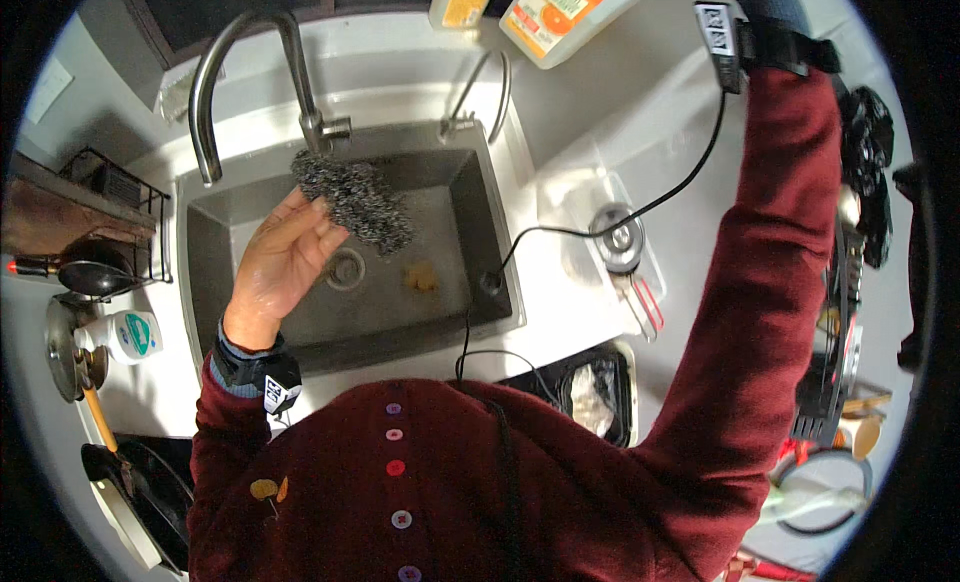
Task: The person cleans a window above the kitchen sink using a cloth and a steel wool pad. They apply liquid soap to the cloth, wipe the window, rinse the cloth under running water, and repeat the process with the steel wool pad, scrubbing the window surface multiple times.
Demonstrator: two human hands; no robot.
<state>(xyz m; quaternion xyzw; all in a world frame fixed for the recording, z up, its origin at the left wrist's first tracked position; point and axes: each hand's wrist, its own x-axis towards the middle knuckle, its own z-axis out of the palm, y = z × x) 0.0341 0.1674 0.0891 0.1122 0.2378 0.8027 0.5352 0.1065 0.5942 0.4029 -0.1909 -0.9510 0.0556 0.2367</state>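
Observation:
My left hand (289, 252) pinches a crumpled dark grey, wiry scouring cloth (356, 199) between thumb and fingers, and the cloth hangs above the basin. Below it lies the grey sink (397, 323) with its round drain (345, 269). A small yellowish lump (421, 277), perhaps a sponge or food scrap, rests on the sink floor. Behind the cloth stands a curved metal faucet (298, 64), with its spout to the left of the hand. My right arm stretches up to the top right, and its hand is out of view past the picture's rim.
A slim second tap (502, 94) stands at the sink's back right corner. Behind it is a large jug with an orange label (559, 16). A black cable (701, 162) loops over the counter. Clear tray (652, 271), white bottle (135, 337) and wire rack (161, 229) flank the sink.

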